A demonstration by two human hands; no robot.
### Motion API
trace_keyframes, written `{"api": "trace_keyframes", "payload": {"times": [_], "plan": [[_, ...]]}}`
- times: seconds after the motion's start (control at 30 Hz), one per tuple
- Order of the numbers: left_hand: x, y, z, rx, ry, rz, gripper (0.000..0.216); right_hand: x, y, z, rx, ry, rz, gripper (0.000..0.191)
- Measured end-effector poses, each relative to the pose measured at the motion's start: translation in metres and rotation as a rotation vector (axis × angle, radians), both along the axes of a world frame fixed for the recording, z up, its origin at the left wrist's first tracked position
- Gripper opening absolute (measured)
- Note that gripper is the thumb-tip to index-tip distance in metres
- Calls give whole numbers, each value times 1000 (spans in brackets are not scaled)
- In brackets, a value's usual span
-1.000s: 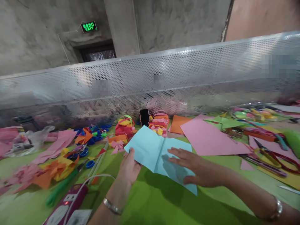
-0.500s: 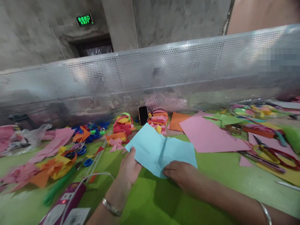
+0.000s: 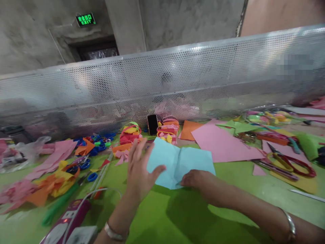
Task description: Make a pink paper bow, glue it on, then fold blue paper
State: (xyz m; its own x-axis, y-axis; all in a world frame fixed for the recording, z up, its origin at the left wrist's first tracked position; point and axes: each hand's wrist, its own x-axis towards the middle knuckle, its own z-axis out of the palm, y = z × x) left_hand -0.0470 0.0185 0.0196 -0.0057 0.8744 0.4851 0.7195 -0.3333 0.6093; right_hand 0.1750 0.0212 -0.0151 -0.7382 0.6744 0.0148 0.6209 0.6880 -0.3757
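Note:
A light blue paper sheet (image 3: 185,162) with a centre crease lies on the green table (image 3: 157,217). My left hand (image 3: 138,169) hovers over its left edge with fingers spread, the thumb resting on the paper. My right hand (image 3: 194,178) presses the sheet's near edge with curled fingers, pinching the paper down. Both wrists wear metal bracelets.
A large pink sheet (image 3: 223,144) and orange paper (image 3: 189,128) lie behind. A black phone (image 3: 152,124) leans on the perforated metal barrier (image 3: 177,81). Paper baskets (image 3: 167,130), scissors (image 3: 291,162) at right, paper scraps and a purple power strip (image 3: 67,223) at left.
My left hand let go of the sheet's left edge and lifted with fingers spread. My right hand slid from flat on the paper to its near edge, and the sheet now lies flatter.

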Motion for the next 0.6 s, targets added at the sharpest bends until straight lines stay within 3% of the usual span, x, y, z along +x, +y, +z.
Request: {"api": "trace_keyframes", "payload": {"times": [0.1,0.17,0.27,0.47,0.6], "plan": [[1,-7,0,-88,471,-385,73,7,4,2,-28,19,-16,56],[3,-8,-4,-210,596,-490,60,11,6,4,-38,24,-20,52],[5,-5,-12,-316,682,-454,24,16,4,10,-59,-9,-14,48],[14,-6,-20,-298,762,-499,29,4,-8,12,18,-152,-80,43],[19,-8,-21,-324,805,-455,29,-7,-4,1,44,-188,-133,24]]}}
